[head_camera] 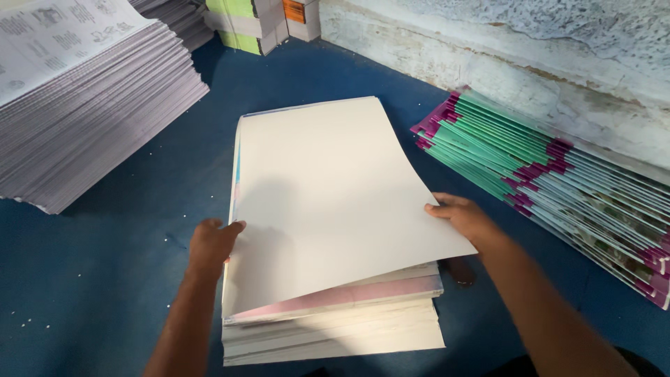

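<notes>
Two hands hold one white sheet (pixel 328 202) above the pile of paper (pixel 335 328) on the blue bench (pixel 118 279). My left hand (pixel 211 244) closes its grip on the sheet's left edge, fingers curled over the margin. My right hand (pixel 466 218) closes on the right edge, near the lower corner. The sheet is bowed, its near edge raised clear of the pink-printed page (pixel 349 297) beneath, its far edge resting on the pile.

Hazards, as I judge them:
- Uneven pull between the two hands may crease or tear the sheet.
- A loose grip may let the sheet slide askew, so that its edges no longer match the pile.
- The raised edge may drag the page beneath out of line.
- The fanned booklets (pixel 544 181) lie near my right forearm; a wide swing may scatter them.
</notes>
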Demonstrator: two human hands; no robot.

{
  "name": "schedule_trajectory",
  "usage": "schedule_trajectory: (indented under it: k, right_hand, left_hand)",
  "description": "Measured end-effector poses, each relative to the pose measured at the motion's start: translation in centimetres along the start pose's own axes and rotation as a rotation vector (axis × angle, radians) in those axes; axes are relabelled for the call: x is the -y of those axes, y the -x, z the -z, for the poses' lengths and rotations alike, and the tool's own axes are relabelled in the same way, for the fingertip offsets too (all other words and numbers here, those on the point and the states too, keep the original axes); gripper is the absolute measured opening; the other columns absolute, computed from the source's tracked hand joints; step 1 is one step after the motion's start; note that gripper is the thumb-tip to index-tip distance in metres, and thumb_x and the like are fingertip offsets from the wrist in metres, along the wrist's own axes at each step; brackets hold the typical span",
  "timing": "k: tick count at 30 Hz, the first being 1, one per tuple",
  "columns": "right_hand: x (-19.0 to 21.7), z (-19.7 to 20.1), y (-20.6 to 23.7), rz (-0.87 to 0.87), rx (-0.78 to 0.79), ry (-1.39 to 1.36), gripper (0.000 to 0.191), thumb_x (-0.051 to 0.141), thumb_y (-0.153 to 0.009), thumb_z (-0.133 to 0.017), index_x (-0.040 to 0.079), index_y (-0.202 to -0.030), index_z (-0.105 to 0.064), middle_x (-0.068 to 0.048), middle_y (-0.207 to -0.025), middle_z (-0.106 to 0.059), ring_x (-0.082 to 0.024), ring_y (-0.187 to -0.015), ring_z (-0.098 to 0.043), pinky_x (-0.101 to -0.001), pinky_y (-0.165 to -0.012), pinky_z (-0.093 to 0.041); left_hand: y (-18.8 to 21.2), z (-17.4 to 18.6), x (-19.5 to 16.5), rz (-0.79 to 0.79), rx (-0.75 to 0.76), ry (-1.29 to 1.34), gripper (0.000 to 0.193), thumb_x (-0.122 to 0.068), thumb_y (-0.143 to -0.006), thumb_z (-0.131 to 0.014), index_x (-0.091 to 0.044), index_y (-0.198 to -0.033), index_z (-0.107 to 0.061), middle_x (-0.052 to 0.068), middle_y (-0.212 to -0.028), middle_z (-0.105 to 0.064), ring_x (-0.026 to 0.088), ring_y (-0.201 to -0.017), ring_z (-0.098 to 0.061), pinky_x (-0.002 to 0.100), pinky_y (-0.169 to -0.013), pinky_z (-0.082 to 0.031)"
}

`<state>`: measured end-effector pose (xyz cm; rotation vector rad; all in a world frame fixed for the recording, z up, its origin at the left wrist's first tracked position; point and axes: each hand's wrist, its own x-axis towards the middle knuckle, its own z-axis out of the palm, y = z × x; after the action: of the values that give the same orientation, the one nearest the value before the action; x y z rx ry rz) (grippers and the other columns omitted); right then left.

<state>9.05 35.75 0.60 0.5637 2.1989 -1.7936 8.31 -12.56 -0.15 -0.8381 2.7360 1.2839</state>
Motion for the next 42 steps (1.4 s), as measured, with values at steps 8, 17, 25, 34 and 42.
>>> schedule_trajectory:
  k: [8,17,25,34,42]
  right_hand:
    - [-0.5,0.6,0.2,0.011,0.029,-0.015,0.059,0.015,-0.080,-0.076,0.003,-0.136,-0.066,-0.019,-0.110,-0.077,-0.026,-0.090,-0.076,-0.0383,-0.079,-0.061]
    - [0.4,1.8,1.2,0.208,-0.121,0.502,0.054,0.017,-0.081,-0.080,0.006,-0.133,-0.068,-0.018,-0.100,-0.081,-0.023,-0.086,-0.078,-0.0340,-0.081,-0.058]
    - [3.2,3.8,3.5,0.381,-0.141,0.511,0.053,0.015,-0.084,-0.075,0.008,-0.136,-0.067,-0.016,-0.103,-0.080,-0.020,-0.085,-0.077,-0.0345,-0.079,-0.058]
    - [7.2,2.6,7.1,0.397,-0.123,0.609,0.056,0.028,-0.089,-0.073,0.016,-0.143,-0.065,-0.020,-0.100,-0.081,-0.028,-0.079,-0.073,-0.0335,-0.070,-0.054]
    - [8.4,-0.6,8.9,0.746,-0.096,0.613,0.067,0.046,-0.087,-0.072,0.004,-0.138,-0.063,-0.025,-0.148,-0.054,-0.037,-0.129,-0.057,-0.0459,-0.092,-0.053]
  left_hand:
    - [1.2,-2.3,1.6,-0.029,0.114,0.450,0.040,-0.011,-0.079,-0.081,0.010,-0.112,-0.071,0.019,-0.089,-0.076,0.026,-0.071,-0.072,0.036,-0.061,-0.058]
    - [3.8,-4.3,-0.3,-0.053,0.009,0.011,0.044,-0.025,-0.077,-0.086,-0.008,-0.116,-0.075,0.014,-0.095,-0.080,0.027,-0.084,-0.076,0.039,-0.080,-0.059]
    - [6.5,-5.8,-3.6,-0.058,0.063,-0.242,0.060,-0.042,-0.076,-0.084,-0.016,-0.128,-0.068,0.010,-0.106,-0.078,0.029,-0.097,-0.075,0.044,-0.087,-0.058]
    - [8.5,-6.3,-5.7,-0.205,0.085,-0.389,0.069,-0.047,-0.079,-0.083,-0.007,-0.131,-0.061,0.017,-0.109,-0.074,0.034,-0.101,-0.073,0.044,-0.090,-0.058]
    - [8.9,-7.8,-6.2,-0.270,0.134,-0.480,0.064,-0.050,-0.085,-0.078,0.000,-0.122,-0.062,0.020,-0.118,-0.063,0.036,-0.105,-0.069,0.045,-0.090,-0.058]
